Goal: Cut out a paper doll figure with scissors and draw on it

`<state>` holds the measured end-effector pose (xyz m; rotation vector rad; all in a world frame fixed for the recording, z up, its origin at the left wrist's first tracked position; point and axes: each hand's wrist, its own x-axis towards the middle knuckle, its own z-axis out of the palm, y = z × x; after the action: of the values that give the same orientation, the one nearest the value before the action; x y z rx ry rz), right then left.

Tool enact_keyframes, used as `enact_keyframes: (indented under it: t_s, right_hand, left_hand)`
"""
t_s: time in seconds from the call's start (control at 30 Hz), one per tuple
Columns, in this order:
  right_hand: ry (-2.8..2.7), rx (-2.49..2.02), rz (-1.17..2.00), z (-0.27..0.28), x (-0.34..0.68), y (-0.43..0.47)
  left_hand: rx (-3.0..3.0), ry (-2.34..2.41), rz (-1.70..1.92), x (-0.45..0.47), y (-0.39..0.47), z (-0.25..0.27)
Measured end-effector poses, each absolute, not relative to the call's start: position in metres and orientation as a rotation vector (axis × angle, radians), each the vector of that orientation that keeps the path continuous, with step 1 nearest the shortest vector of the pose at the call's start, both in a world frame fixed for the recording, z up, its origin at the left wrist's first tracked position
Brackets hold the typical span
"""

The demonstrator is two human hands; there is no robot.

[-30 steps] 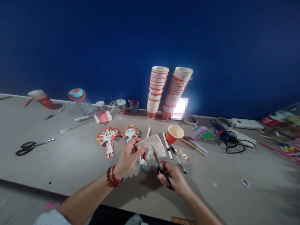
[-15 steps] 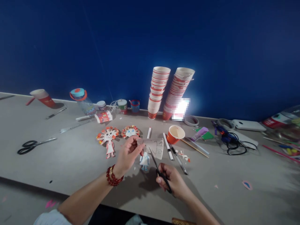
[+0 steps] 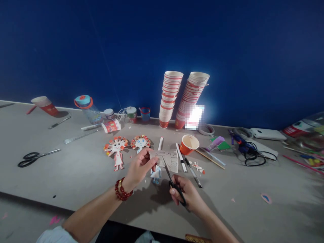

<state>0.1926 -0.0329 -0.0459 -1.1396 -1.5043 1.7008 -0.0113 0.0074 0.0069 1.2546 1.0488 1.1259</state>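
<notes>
Head view: the left hand (image 3: 140,166) pinches a piece of paper (image 3: 172,162) between thumb and fingers, covering some of its drawn lines. The right hand (image 3: 186,192) grips scissors (image 3: 169,174) by the black handles; their tips overlap the paper, though whether they bite into it I cannot tell. Below the paper shows only the lower part of a blue-edged figure (image 3: 156,173). Just beyond the left hand, a doll's head (image 3: 140,143) is partly hidden. Past both hands, a pixelated glare (image 3: 194,117) covers part of a cup stack (image 3: 191,92). Far right of the right hand, the frame cuts off a bottle (image 3: 302,128).
</notes>
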Motion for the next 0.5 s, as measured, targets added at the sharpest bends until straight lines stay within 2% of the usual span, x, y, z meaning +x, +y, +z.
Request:
enact_keyframes:
  t_s: [0.17, 0.5]
  right_hand:
    - [-1.524, -1.130, 1.648, -0.046, 0.193, -0.034]
    - [-1.518, -1.086, 1.705, -0.044, 0.191, -0.033]
  left_hand:
    - [1.169, 0.923, 1.154, -0.005, 0.004, -0.001]
    - [1.122, 0.988, 1.061, 0.004, 0.001, -0.007]
